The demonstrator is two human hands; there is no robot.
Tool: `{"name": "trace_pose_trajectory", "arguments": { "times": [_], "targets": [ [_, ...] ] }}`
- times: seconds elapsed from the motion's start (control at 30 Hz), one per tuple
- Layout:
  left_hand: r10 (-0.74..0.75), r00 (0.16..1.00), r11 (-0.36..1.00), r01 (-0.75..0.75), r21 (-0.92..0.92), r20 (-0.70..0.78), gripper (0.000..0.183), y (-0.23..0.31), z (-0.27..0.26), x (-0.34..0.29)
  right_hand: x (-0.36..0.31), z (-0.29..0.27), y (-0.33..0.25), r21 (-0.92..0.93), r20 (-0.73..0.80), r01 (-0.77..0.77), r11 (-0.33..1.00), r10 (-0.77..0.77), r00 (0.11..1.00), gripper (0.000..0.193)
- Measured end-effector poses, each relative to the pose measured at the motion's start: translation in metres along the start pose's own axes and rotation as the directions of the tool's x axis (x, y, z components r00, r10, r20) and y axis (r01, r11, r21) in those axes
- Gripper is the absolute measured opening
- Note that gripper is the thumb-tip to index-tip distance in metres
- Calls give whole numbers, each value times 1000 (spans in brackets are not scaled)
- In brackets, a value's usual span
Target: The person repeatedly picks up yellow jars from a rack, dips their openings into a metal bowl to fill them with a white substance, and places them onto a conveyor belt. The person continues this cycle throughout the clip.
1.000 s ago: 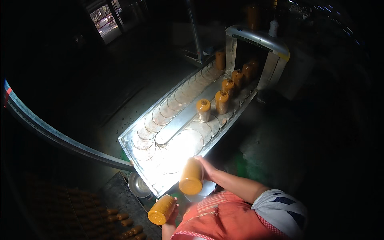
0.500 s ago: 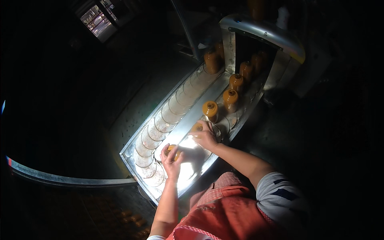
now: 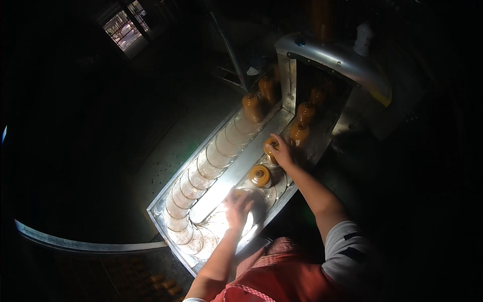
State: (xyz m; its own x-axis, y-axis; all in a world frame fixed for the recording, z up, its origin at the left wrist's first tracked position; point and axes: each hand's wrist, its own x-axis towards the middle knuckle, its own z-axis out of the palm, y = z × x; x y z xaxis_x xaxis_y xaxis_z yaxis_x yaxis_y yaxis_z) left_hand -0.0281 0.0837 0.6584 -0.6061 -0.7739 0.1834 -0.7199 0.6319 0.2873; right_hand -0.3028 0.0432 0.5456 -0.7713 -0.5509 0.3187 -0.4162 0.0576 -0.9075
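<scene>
My right hand (image 3: 282, 151) is closed around the top of a glossy orange-brown bottle-shaped piece (image 3: 269, 146), which stands on a slat conveyor. My left hand (image 3: 237, 209), slightly blurred, curls over a similar piece (image 3: 240, 192) nearer me, in bright light; its fingers hide most of it. Between the hands an upright orange-brown piece (image 3: 260, 176) with a ringed top stands untouched. Beyond my right hand, more such pieces (image 3: 299, 133) line the right-hand lane toward a dark opening.
The conveyor (image 3: 209, 156) of overlapping rounded plates loops round a flat metal divider (image 3: 236, 161). A metal hood (image 3: 334, 60) arches over its far end. Two brown pieces (image 3: 251, 108) stand on the far left lane. A curved metal rail (image 3: 90, 246) lies at left.
My right hand has moved up and away to a farther piece, leaving one standing. My left hand has shifted right and slightly down, onto a piece. Pieces on the far left lane have come nearer.
</scene>
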Motion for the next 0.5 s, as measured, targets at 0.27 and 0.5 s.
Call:
{"name": "trace_pose_trajectory", "arguments": {
  "times": [0.27,0.5],
  "targets": [
    [3,999,992,-9,-128,-48,34,23,-8,-14,34,-11,86,147,-90,25,989,-12,996,28],
    [-331,943,830,305,-467,28,28,44,-9,-70,59,-42,138,191,-247,-234,953,277,928,49]
  ]
}}
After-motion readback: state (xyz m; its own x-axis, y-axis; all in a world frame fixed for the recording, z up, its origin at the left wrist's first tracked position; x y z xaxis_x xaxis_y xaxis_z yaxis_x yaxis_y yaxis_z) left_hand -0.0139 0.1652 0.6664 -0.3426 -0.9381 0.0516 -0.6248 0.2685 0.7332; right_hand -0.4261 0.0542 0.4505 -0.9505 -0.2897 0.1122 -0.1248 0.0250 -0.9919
